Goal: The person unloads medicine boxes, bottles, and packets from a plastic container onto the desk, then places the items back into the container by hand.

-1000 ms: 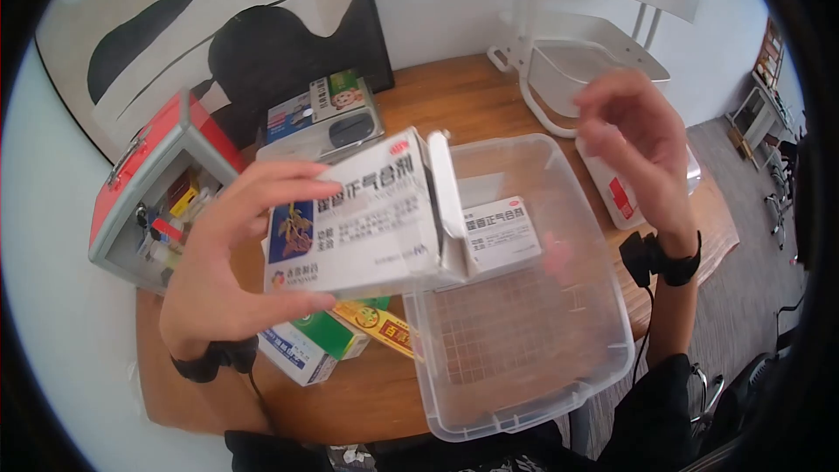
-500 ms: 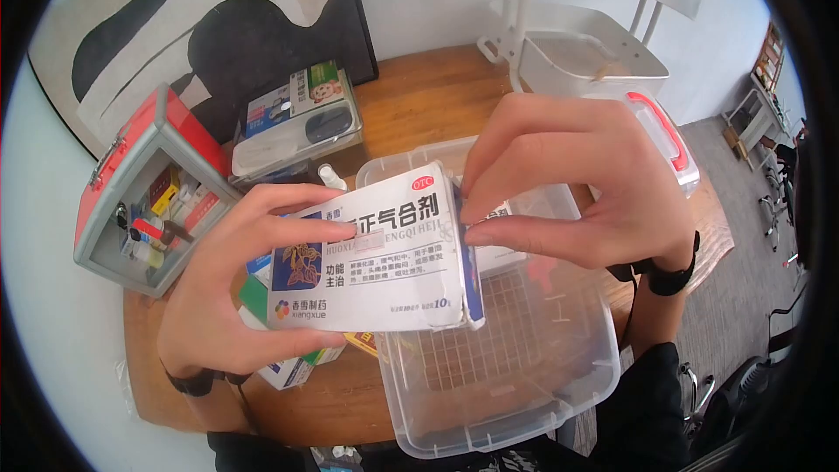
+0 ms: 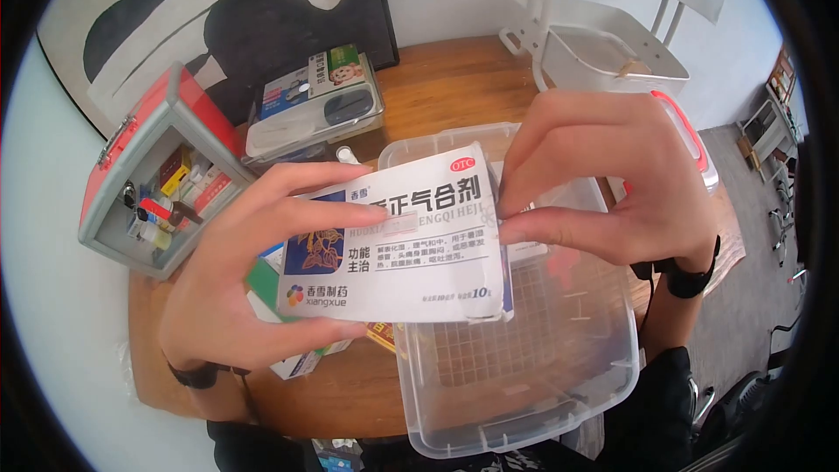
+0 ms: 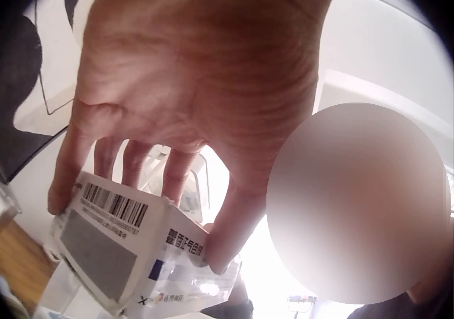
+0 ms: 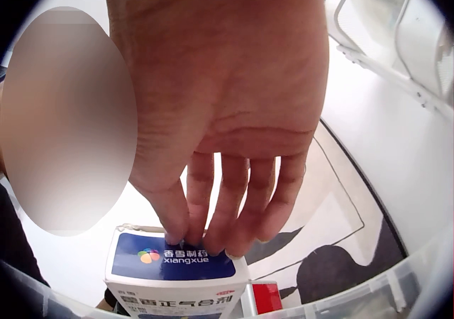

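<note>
In the head view my left hand (image 3: 236, 271) grips a white medicine box (image 3: 411, 262) with blue artwork, thumb below and fingers over the top and front. My right hand (image 3: 603, 175) is at the box's right end, its thumb and fingertips close together on the blue end flap (image 5: 142, 255). That flap lies nearly flat over the end in the right wrist view. A barcode end (image 4: 99, 248) faces the left wrist view. Under the box stands a clear plastic bin (image 3: 524, 441); another white box (image 3: 529, 251) inside it is mostly hidden.
Green (image 3: 265, 280) and yellow boxes (image 3: 382, 335) lie left of the bin, partly covered. A red-topped case (image 3: 205, 105) with medicines stands at left. Behind are a clear container (image 3: 376, 118) and a white rack (image 3: 647, 70). A red-handled white case (image 3: 699, 157) is at right.
My right hand has come in from the right to the box's end. The end flap stood out earlier and now lies over the end. The left hand keeps its grip and has tilted the box.
</note>
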